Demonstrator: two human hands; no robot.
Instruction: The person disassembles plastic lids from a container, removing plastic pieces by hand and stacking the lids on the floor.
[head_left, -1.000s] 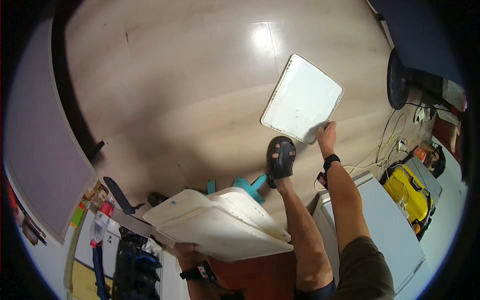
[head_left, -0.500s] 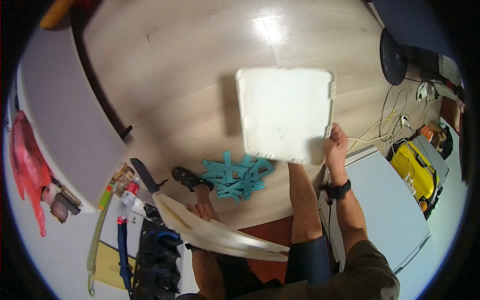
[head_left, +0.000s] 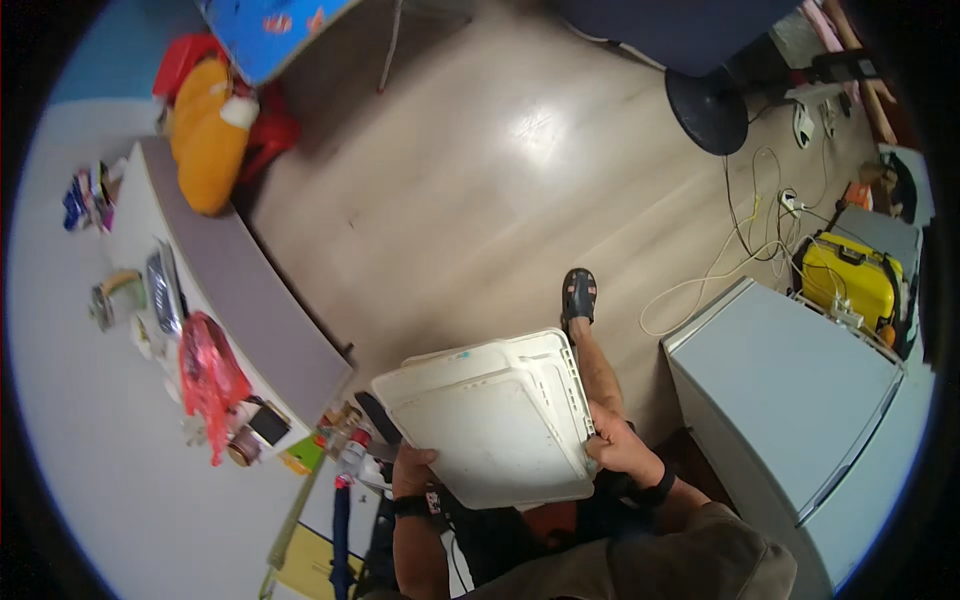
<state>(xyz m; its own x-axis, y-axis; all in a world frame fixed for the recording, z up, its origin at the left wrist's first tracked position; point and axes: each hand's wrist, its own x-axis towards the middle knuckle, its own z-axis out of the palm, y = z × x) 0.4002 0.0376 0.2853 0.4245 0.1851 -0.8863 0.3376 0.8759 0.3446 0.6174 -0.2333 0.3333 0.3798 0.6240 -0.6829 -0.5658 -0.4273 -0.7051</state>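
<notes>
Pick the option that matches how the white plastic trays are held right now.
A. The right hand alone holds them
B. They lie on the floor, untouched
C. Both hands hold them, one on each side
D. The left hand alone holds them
C: the left hand grips the lower left edge of the stacked white trays and the right hand grips their right edge, above the floor.

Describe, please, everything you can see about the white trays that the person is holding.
The white trays look like plastic: squarish, with rounded corners and raised rims. At least two are nested in a stack, undersides toward the camera, with a ribbed edge along the right side. The stack is held in front of the body, tilted, above the wooden floor. The left hand grips the lower left edge; the right hand grips the lower right edge. Nothing else touches it.
</notes>
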